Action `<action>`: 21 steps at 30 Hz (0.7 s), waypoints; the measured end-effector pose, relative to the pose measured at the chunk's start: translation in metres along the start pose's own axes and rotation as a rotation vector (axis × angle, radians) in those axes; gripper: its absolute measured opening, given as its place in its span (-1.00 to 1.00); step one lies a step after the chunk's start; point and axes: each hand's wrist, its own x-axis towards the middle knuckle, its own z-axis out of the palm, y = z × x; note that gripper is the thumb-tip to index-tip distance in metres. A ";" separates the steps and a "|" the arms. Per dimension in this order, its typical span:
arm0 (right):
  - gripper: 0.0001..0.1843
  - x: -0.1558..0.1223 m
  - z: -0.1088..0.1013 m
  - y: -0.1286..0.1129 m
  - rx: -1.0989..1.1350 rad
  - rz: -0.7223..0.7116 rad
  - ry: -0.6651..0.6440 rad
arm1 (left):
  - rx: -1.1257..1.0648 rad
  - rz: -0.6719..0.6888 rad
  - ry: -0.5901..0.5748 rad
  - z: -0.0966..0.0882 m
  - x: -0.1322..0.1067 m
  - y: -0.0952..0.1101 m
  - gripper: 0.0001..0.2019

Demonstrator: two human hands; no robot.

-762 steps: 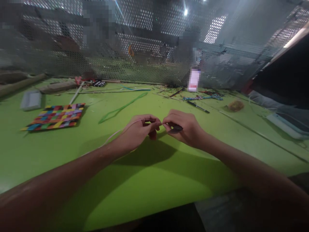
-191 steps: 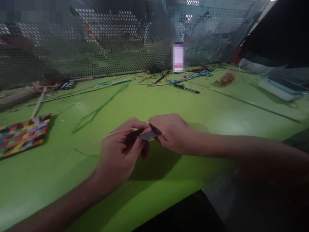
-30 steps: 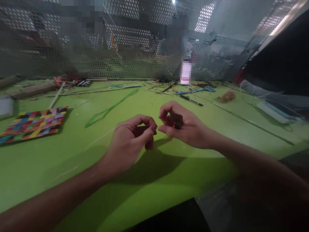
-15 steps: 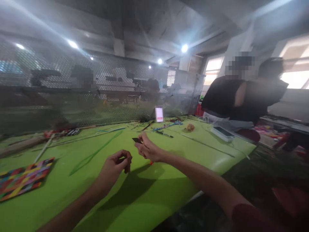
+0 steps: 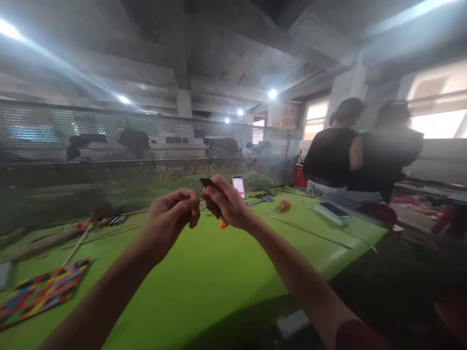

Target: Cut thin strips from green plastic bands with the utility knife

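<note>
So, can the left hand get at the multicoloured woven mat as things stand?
Probably yes: the left hand is raised with fingers pinched, and only green tabletop lies between it and the multicoloured woven mat.

Partly hidden
The right hand [image 5: 226,205] covers most of a small dark tool [image 5: 207,183]; the woven mat [image 5: 41,291] runs off the left edge.

Orange-handled cutter [image 5: 207,183] points its dark blade up-left
</note>
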 end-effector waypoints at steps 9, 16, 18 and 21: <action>-0.72 0.008 0.002 -0.058 -0.082 -0.345 0.056 | -0.056 0.144 -0.211 0.042 -0.012 0.067 -0.92; -0.76 0.010 0.009 -0.057 -0.083 -0.473 -0.001 | -0.015 0.161 -0.198 0.044 -0.019 0.078 -0.89; -0.78 0.011 0.010 -0.056 -0.081 -0.501 0.003 | -0.003 0.157 -0.198 0.041 -0.019 0.077 -0.90; -0.79 0.012 0.011 -0.056 -0.091 -0.531 0.019 | 0.005 0.141 -0.205 0.038 -0.019 0.077 -0.90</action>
